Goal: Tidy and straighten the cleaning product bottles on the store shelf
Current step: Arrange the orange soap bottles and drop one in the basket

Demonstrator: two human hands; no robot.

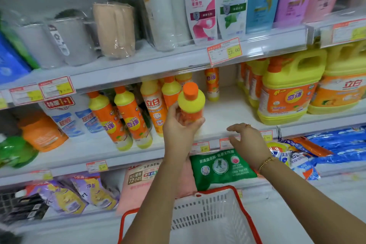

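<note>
My left hand (179,128) grips a yellow bottle with an orange cap and orange label (191,103), tilted toward me in front of the middle shelf (227,113). My right hand (246,138) hovers at the shelf's front edge to the right, fingers loosely spread and holding nothing. Two more such bottles (120,117) lean to the left on the shelf's left part. Several others stand upright behind the held one (156,103), and one stands alone at the back (212,83).
Large yellow jugs (287,89) fill the shelf's right side. Shampoo bottles (202,2) stand on the shelf above, detergent bags (221,166) lie below. A white basket with a red rim (210,218) sits under my arms.
</note>
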